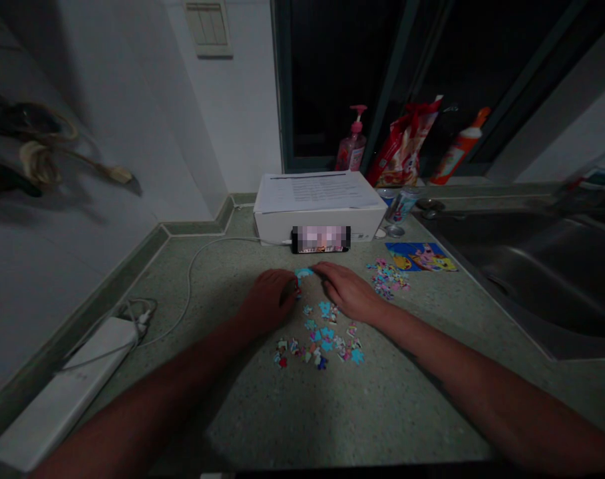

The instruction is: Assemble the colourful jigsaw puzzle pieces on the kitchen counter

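Observation:
Both my hands rest on a speckled green counter (232,412). My left hand (269,299) and my right hand (347,289) meet at a small group of joined blue puzzle pieces (303,272), fingertips curled and pressed on them. Several loose puzzle pieces (319,342) lie scattered just in front of my hands. Another small heap of puzzle pieces (388,278) lies to the right, beside a colourful picture card (420,257).
A phone (321,239) leans against a white box (319,206) topped with a printed sheet. A steel sink (542,266) is on the right. A white power strip (67,389) with cables lies at left. A pink pump bottle (353,143), red bag (404,150) and orange bottle (456,150) stand on the sill.

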The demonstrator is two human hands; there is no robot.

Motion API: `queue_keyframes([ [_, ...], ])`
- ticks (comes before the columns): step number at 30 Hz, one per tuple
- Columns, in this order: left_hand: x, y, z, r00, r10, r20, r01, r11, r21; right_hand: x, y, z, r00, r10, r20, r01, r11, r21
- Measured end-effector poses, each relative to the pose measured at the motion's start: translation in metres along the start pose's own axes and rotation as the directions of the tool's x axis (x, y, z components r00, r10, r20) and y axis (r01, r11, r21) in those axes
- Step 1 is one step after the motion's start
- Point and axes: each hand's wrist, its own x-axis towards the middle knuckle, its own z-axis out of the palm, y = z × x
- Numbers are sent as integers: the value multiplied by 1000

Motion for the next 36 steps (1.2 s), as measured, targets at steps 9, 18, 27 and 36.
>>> queue_keyframes([
  [9,-1,-1,0,1000,-1,-19,1,1000,-2,0,-2,-1,1000,24,-10,-24,1000,5],
  [18,-1,-2,0,1000,-7,-28,8,1000,12,0,-2,-1,999,35,-12,-35,999,-14],
  [27,0,-1,0,999,2,-35,-2,1000,6,-2,4,3,997,63,-46,-65,997,-36],
  [36,-1,-6,3,999,8,-39,-8,1000,5,-3,7,6,992,95,-79,-98,994,-37],
])
